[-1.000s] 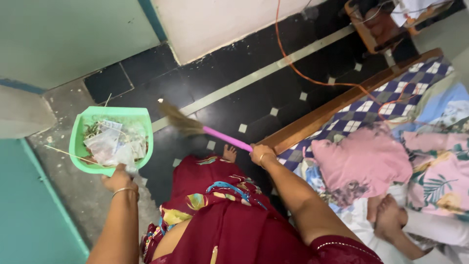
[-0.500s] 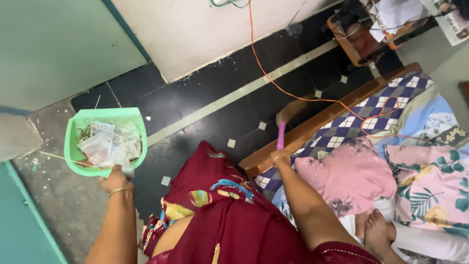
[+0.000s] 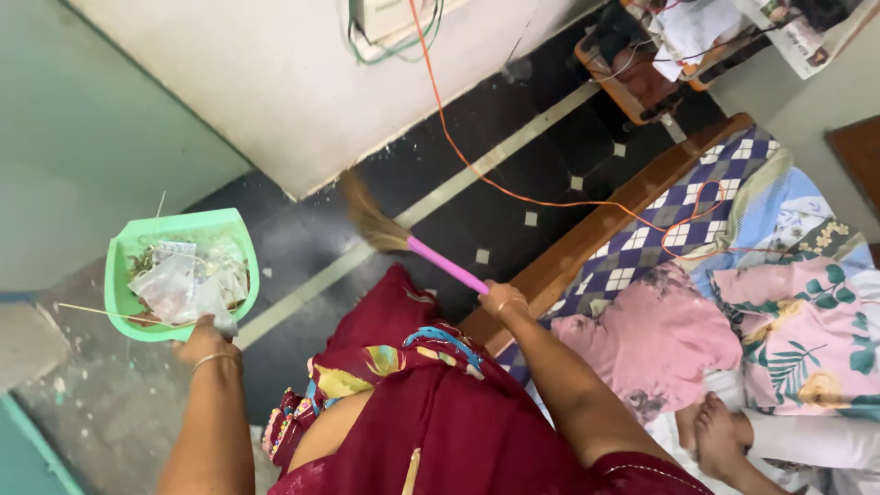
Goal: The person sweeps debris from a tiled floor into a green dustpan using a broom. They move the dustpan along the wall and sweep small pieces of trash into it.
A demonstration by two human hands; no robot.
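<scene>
Left hand (image 3: 203,341) grips the light, rigid green plastic dustpan (image 3: 180,272) of litter by its rear edge; right hand (image 3: 500,298) clenches the pink-handled grass broom (image 3: 408,243), light, bristles soft.

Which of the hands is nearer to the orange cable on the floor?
Right. The right hand, gripping the broom, is close below the orange cable; the left hand holds the dustpan, far to its left.

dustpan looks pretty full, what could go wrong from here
The green dustpan in the left hand is heaped with plastic wrappers and a thin stick pokes over its rim, so a tilt could spill litter. The broom in the right hand sweeps near the orange cable and might snag it.
</scene>
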